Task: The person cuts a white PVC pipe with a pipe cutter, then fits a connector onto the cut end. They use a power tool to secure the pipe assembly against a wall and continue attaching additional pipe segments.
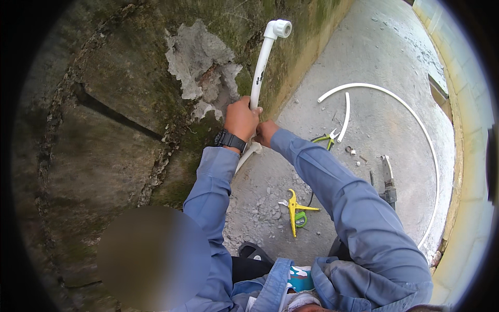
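A white plastic pipe (262, 67) rises beside the mossy wall, with an elbow fitting (277, 29) on its top end and dark marks along its side. My left hand (242, 119), a black watch on its wrist, is closed round the pipe's lower part. Just below and to the right, my right hand (266, 132) grips at the pipe's lower end; its fingers are partly hidden behind the left hand. Beneath both hands shows a dirty white pipe piece (251, 153) close to the wall. A broken patch (213, 78) exposes grey mortar next to the pipe.
On the concrete floor lie a long curved white pipe (423, 130), a short pipe offcut (345, 117), green-handled pliers (328, 139), a yellow pipe cutter (294, 210), a green tape measure (301, 219), small fittings (351, 150) and a metal tool (388, 179). Rubble (260, 208) lies along the wall's foot.
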`<state>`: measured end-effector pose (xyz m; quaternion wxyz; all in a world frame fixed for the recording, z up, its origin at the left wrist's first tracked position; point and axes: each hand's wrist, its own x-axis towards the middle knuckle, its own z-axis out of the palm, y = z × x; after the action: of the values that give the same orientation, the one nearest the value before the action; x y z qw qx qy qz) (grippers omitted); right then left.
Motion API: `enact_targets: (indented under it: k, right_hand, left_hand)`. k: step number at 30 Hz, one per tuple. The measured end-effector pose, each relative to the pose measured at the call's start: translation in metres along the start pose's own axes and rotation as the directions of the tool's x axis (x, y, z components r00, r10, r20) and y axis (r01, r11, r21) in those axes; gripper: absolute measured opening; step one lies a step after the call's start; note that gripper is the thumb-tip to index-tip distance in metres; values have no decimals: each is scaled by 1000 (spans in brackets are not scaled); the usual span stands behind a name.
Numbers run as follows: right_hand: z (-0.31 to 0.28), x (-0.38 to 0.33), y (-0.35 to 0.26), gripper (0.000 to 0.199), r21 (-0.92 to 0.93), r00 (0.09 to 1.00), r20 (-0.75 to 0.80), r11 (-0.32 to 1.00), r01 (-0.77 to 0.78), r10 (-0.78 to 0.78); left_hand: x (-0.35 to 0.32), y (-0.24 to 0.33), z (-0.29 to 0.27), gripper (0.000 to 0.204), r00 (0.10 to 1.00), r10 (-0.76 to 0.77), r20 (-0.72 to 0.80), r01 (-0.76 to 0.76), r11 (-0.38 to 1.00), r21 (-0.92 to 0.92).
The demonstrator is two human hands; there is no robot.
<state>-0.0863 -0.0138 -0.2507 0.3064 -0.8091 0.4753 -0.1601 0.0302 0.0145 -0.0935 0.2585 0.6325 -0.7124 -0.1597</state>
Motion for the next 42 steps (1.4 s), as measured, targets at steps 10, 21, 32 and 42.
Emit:
enact_targets:
  k: [10,21,32,42]
  right_hand:
    - [7,-9,-9,32,61,993,-110,997,-40,47]
    - [-75,-118,104,43,-567,896,260,808,-160,359]
    - [-177,-231,169,43,-616,660,8,523,-589,752]
    - [-198,-231,186,36,-496,730,-74,610,-618,679]
  left_hand:
    - [2,2,-1,29,1000,13,-5,-13,1000,-12]
    - [7,-4,6,36,997,71,39,-75,992,97]
    - [8,-2,-1,38,997,48,59,-57,984,166]
    - [4,-2,1,32,999,23,23,-27,981,192]
